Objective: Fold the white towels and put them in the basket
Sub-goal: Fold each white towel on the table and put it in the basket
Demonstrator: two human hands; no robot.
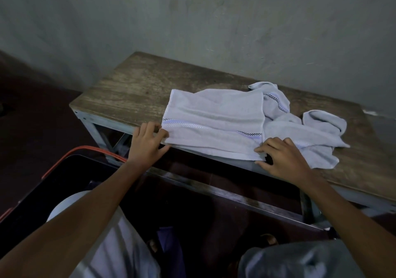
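Note:
A white towel (pixel 214 119) with a checkered stripe lies half folded on the wooden table (pixel 137 89), its near edge hanging slightly over the front edge. My left hand (pixel 146 143) pinches its near left corner. My right hand (pixel 282 157) pinches its near right corner at the table's edge. A second white towel (pixel 306 134) lies crumpled to the right, partly under the first. The dark basket (pixel 64 183) with an orange rim stands on the floor at the lower left, below the table.
A grey wall rises right behind the table. The table's metal frame and lower bar cross in front of my knees. Bare wood shows on the table's left part and far right. Dark floor lies to the left.

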